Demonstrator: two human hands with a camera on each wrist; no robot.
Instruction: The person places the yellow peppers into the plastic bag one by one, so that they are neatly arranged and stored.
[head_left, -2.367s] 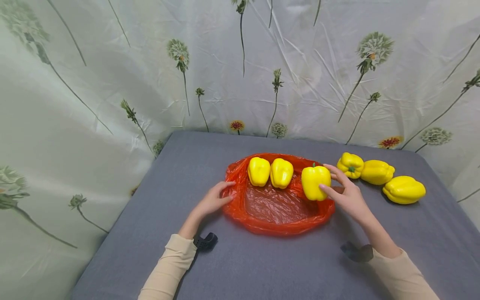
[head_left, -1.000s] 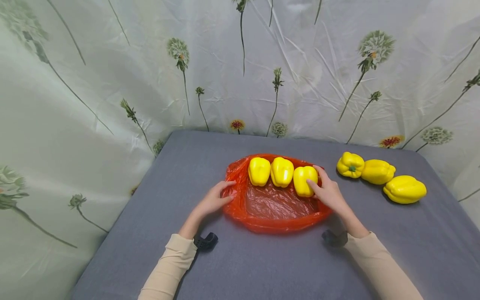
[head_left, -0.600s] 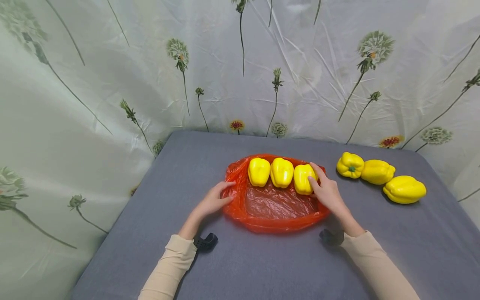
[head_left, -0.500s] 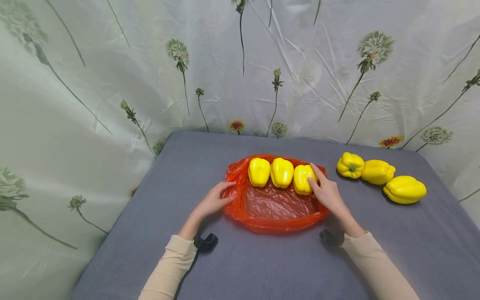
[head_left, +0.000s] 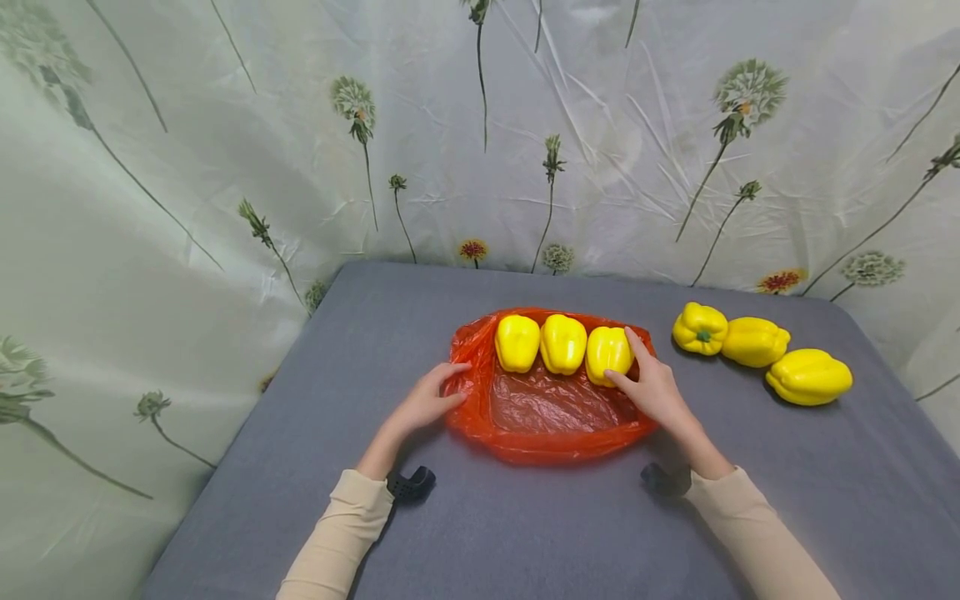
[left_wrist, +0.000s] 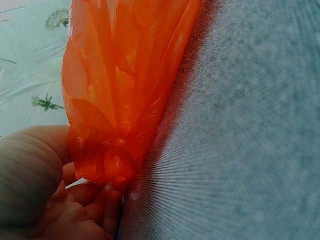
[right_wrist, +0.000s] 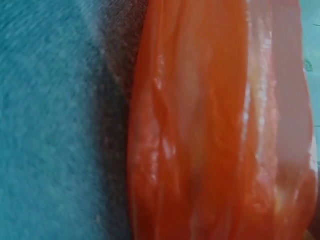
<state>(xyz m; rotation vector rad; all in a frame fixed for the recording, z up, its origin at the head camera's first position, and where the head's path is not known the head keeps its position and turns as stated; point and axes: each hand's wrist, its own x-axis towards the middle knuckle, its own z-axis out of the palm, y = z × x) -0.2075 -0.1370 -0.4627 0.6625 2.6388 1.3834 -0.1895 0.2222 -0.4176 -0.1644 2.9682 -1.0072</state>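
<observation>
Head view | left hand (head_left: 423, 406) is pinching bag (head_left: 551, 450), nearly closed | right hand (head_left: 658, 392), half-open, is cupping pepper (head_left: 604, 353) inside; whether it is gripping, I cannot tell

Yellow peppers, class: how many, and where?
6: in the red bag, left pepper, middle pepper, right pepper; on the table to the right, inner pepper, next pepper, outermost pepper.

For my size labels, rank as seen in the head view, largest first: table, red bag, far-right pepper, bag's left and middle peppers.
1. Table
2. Red bag
3. Far-right pepper
4. Left pepper and middle pepper in the bag: alike, so unranked.
</observation>
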